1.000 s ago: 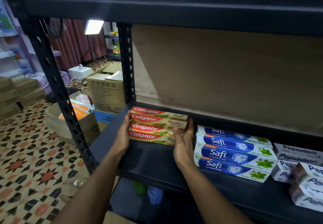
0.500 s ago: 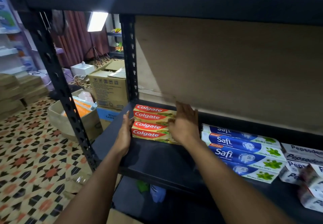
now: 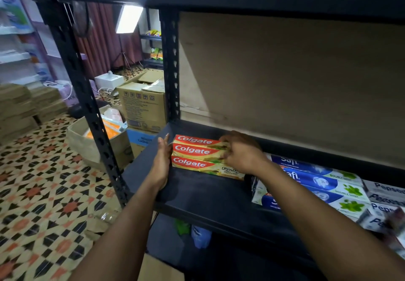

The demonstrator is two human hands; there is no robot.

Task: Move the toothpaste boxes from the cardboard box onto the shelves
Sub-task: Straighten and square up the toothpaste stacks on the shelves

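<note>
Stock: red-and-gold Colgate cardboard toothpaste boxes, stacked at the left rear of the black metal shelf. Your left hand, fingers straight, presses flat on the stack's left end; your right hand curls its fingers over the upper boxes. Blue-and-white Safi boxes and grey Pepsodent boxes lie shelved to the right. Placement looks largely done; remaining stock unseen. Open room: bare shelf in front; rear upright post near on the left.

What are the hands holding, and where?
The Colgate boxes. The left hand presses flat on their left ends; the right hand curls over the top ones' right part.
</note>
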